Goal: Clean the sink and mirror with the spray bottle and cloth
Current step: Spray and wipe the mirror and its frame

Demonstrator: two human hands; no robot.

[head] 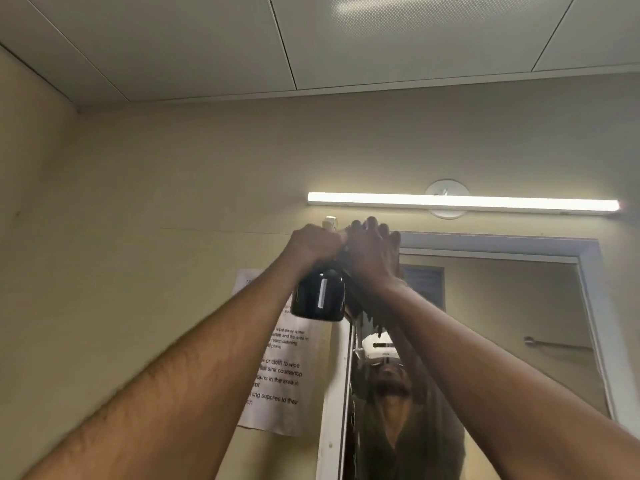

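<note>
Dark spray bottle [318, 294] hangs upright below left hand [313, 242], which grips its neck. Right hand [372, 252], touching the left, presses a dark cloth [363, 315] against the mirror [502, 323], fingers fairly straight.

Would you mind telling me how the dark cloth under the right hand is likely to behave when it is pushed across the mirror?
Probably floppy: the cloth hangs ragged below the right hand. It likely bunches unless pressed flat against the mirror. It looks light.

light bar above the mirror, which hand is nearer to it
Right. The right hand is raised just under the light bar's left end; the left hand, gripping the spray bottle, sits further left.
</note>
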